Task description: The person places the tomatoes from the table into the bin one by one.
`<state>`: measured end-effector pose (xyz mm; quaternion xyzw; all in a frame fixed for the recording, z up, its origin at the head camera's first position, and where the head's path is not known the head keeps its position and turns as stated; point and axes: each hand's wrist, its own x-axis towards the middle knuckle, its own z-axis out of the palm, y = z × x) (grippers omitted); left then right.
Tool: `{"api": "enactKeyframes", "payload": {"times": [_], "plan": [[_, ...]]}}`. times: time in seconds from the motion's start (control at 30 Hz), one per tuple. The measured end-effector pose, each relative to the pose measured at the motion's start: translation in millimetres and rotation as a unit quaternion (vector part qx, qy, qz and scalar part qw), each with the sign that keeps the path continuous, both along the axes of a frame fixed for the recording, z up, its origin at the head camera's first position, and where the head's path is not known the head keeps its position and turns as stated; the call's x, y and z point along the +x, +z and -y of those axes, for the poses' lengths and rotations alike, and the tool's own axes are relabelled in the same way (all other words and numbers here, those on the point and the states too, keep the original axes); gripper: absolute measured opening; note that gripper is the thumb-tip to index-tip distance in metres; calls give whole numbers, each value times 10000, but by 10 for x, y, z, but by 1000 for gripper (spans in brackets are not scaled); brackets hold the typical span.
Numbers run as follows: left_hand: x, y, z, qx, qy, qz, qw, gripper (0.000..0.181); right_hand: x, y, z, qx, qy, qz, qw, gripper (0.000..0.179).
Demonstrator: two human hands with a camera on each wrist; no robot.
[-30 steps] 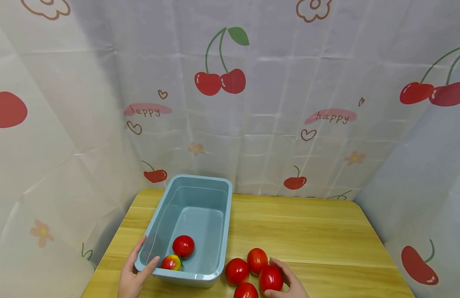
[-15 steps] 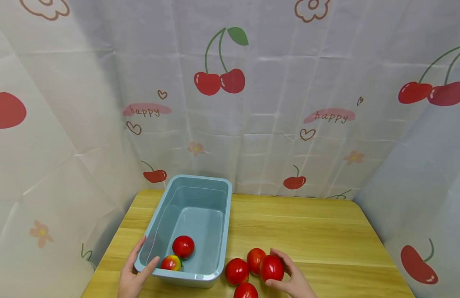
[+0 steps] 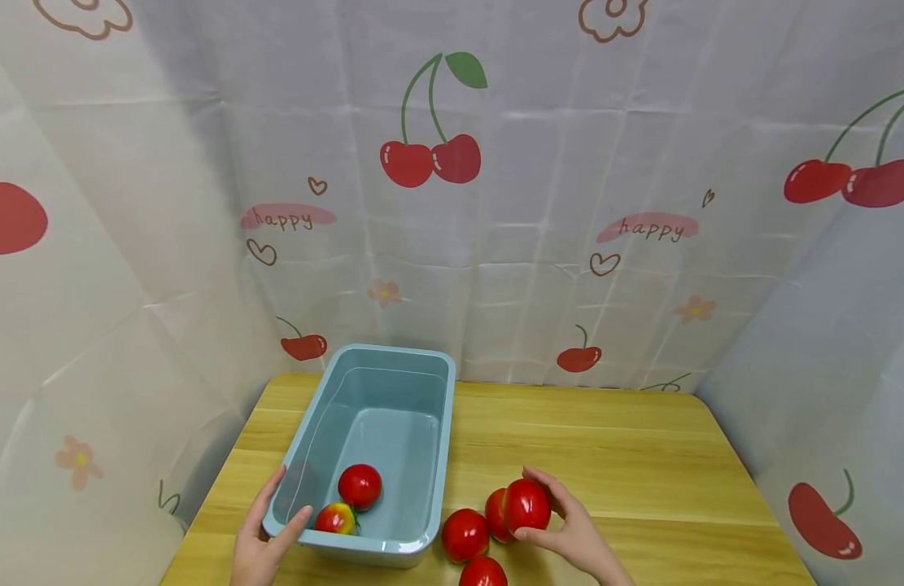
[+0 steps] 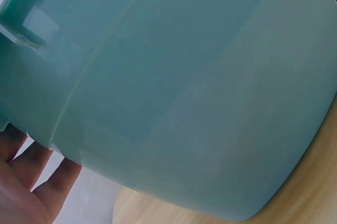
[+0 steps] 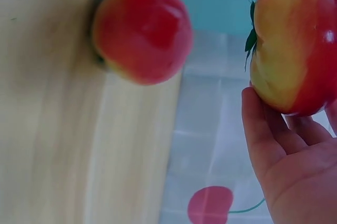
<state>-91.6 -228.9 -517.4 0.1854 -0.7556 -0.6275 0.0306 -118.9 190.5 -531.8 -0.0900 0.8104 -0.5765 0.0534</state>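
Note:
My right hand point(image 3: 572, 529) holds a shiny red tomato point(image 3: 528, 505) between thumb and fingers, raised off the table. In the right wrist view this tomato point(image 5: 295, 45) shows a yellow patch and a green leafy top. Behind it in the head view a second tomato point(image 3: 497, 514) is partly covered. Two more tomatoes lie nearby, one at the left point(image 3: 465, 535) and one at the lower edge point(image 3: 484, 572). My left hand point(image 3: 264, 529) grips the near left corner of a blue-grey plastic bin point(image 3: 452, 407), its fingertips at the rim in the left wrist view.
Inside the bin, near its front, sit a red tomato point(image 3: 360, 487) and a red-yellow tomato point(image 3: 336, 518). Wooden tabletop point(image 3: 605, 456) stretches right of the bin. A cherry-printed curtain point(image 3: 510, 268) encloses the back and both sides.
My right hand has lifted the tomato it holds up from the table, now overlapping the tomato beside it. The left hand and the bin have stayed put.

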Motion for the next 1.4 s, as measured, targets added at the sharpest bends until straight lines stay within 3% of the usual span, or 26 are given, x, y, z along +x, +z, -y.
{"api": "enactKeyframes", "payload": {"times": [1.0, 1.4], "plan": [[9, 10, 5, -11, -13, 90, 10000, 88, -214, 400, 319, 61, 374, -273, 9989, 72], [10, 11, -5, -18, -7, 70, 10000, 87, -313, 580, 472, 147, 754, -653, 9949, 74]]}}
